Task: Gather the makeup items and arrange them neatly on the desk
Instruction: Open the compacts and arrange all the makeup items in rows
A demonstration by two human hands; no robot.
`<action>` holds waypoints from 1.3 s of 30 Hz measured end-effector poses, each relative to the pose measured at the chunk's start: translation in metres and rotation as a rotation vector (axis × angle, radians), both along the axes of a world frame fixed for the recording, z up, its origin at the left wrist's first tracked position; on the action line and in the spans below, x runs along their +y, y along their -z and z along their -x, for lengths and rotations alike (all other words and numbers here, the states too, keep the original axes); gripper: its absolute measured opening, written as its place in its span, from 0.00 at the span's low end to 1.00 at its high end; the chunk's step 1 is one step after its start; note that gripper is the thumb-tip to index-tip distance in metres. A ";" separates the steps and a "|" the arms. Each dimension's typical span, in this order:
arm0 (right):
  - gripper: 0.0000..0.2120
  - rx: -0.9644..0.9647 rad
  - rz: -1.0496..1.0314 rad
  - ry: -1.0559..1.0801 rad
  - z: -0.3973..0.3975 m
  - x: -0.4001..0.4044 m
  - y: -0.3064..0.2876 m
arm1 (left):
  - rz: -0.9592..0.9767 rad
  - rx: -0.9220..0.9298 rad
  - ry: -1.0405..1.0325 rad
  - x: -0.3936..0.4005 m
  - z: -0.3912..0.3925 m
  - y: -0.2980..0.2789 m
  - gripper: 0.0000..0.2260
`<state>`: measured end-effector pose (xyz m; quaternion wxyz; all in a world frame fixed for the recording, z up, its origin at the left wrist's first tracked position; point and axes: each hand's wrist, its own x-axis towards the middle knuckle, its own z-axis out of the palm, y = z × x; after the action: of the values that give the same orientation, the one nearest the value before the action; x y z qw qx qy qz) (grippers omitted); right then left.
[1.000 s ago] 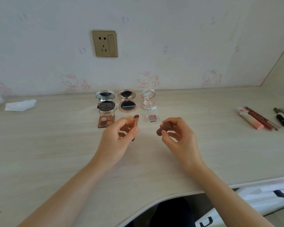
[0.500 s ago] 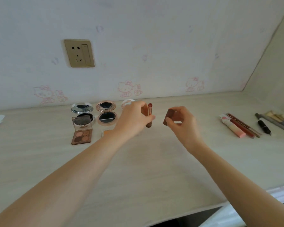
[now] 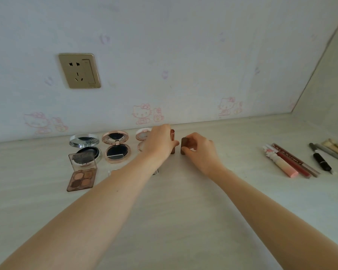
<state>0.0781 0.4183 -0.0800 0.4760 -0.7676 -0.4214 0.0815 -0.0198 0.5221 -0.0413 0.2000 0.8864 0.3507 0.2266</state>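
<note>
My left hand grips lipstick upright on desk; my right hand pinches brown cap just right of it.

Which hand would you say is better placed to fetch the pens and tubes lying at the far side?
Probably the right hand: the pens and tubes lie on its side. It grips the brown cap, though, while the left hand holds the lipstick.

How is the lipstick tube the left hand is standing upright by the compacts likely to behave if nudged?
The lipstick tube looks tall and narrow, so it probably tips easily. Being round, it would likely roll on the smooth desk once down. It seems rigid and light, since the left hand holds it with its fingertips.
</note>
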 end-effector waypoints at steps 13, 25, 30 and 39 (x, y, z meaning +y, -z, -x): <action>0.11 -0.065 0.081 0.041 -0.008 0.004 0.006 | 0.094 -0.006 0.016 0.003 0.009 -0.001 0.08; 0.09 -0.019 0.115 0.051 -0.007 0.034 0.004 | 0.071 -0.088 -0.050 0.010 0.004 0.004 0.05; 0.10 -0.031 0.135 0.053 -0.007 0.037 0.004 | 0.043 -0.070 -0.084 0.014 0.001 0.008 0.05; 0.23 -0.039 0.207 0.010 -0.001 0.021 0.001 | 0.009 -0.029 -0.109 0.012 0.002 0.003 0.12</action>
<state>0.0796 0.4392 -0.0813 0.3866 -0.8161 -0.4160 0.1073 -0.0215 0.5340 -0.0442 0.1966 0.8617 0.3964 0.2484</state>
